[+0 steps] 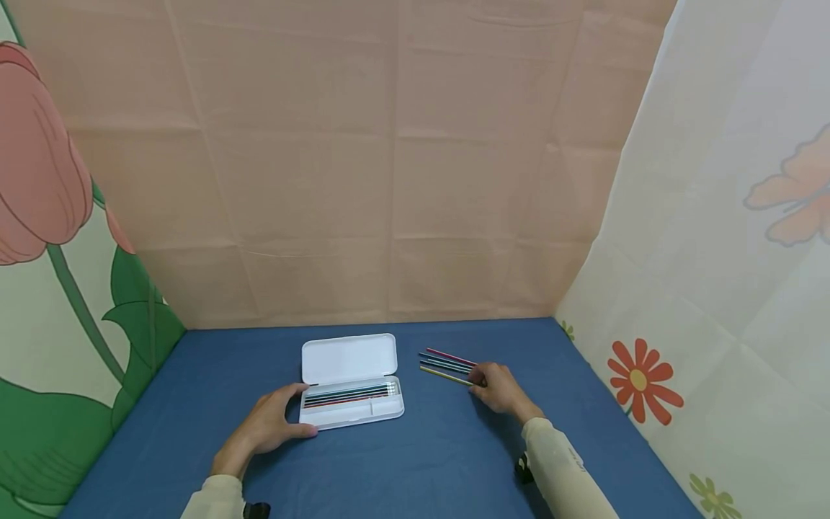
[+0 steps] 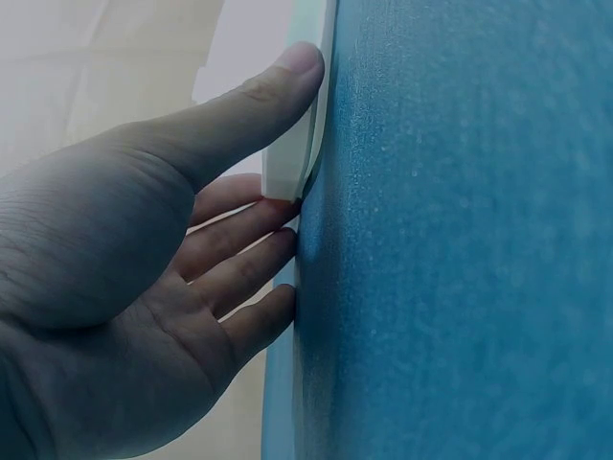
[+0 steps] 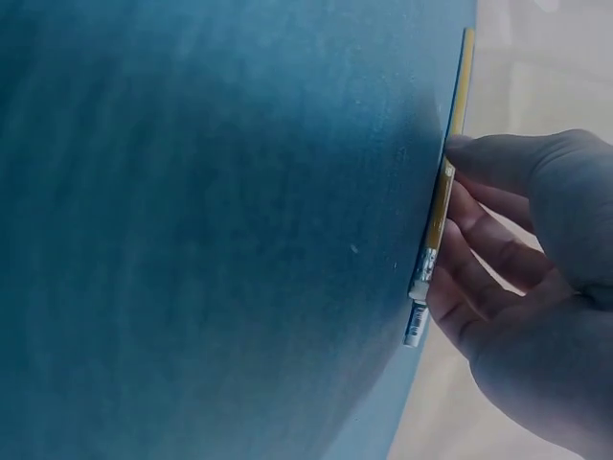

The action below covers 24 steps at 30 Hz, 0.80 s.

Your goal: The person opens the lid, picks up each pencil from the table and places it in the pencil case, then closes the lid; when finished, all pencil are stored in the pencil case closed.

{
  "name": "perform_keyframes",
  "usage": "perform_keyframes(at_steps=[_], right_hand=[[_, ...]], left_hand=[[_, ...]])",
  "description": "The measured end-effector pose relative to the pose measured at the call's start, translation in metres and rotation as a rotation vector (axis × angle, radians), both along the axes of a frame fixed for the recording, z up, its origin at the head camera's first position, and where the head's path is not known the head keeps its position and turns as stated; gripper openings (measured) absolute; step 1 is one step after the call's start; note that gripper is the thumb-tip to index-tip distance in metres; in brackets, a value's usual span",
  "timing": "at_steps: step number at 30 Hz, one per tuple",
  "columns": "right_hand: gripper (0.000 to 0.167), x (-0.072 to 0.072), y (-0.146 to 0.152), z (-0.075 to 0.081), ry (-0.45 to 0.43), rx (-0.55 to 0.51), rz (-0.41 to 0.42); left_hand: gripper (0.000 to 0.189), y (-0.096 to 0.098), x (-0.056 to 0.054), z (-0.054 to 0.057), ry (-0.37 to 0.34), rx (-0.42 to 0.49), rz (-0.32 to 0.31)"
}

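Observation:
A white pencil case [image 1: 351, 414] lies on the blue cloth with its lid [image 1: 350, 359] folded back. Several dark and red pencils [image 1: 344, 396] lie side by side inside it, with white ends towards the right. My left hand [image 1: 269, 425] holds the case at its left end, thumb on the front corner and fingers towards the hinge side. Right of the case, my right hand [image 1: 498, 387] pinches a yellow pencil [image 3: 442, 206] near the eraser end. Red and dark pencils [image 1: 447, 360] lie beside it, their right ends hidden by the fingers.
Blue cloth [image 1: 389, 476] covers the table. A plain tan sheet [image 1: 389, 180] hangs behind it. Flower-printed sheets stand along the left and right sides, including a red flower [image 1: 638, 380] close to the right edge.

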State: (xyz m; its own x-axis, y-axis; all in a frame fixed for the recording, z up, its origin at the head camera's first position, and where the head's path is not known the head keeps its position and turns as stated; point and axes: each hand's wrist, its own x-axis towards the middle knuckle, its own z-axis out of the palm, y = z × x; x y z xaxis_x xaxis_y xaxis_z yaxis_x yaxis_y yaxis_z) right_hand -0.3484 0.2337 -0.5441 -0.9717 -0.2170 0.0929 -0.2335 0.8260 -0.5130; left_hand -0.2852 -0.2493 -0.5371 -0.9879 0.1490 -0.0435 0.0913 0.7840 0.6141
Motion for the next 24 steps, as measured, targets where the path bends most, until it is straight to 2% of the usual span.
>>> perform_keyframes(at_steps=[5, 11, 12, 15, 18, 19, 24], right_hand=[[0.008, -0.001, 0.001, 0.001, -0.006, 0.017, -0.002], [0.006, -0.001, 0.003, 0.001, -0.004, -0.004, 0.034], [0.006, -0.006, 0.010, -0.007, 0.026, -0.016, 0.073], [0.006, -0.007, 0.011, -0.008, 0.040, -0.024, 0.085], [0.007, -0.007, 0.011, -0.008, 0.025, -0.024, 0.078], [0.008, -0.001, 0.005, 0.000, -0.005, -0.011, 0.044], [0.009, -0.001, 0.003, -0.002, -0.012, 0.023, 0.029]], left_hand=[[0.100, 0.001, 0.001, 0.001, 0.001, 0.001, 0.002], [0.100, 0.001, 0.001, 0.002, 0.003, 0.003, 0.000], [0.100, 0.001, 0.001, 0.001, 0.002, 0.003, 0.000], [0.102, 0.001, 0.001, 0.001, 0.001, -0.001, 0.001], [0.102, 0.001, 0.001, 0.000, 0.000, 0.000, 0.003], [0.102, 0.001, 0.001, 0.000, 0.003, -0.004, 0.000], [0.101, 0.000, 0.002, 0.001, 0.000, -0.004, 0.004]])
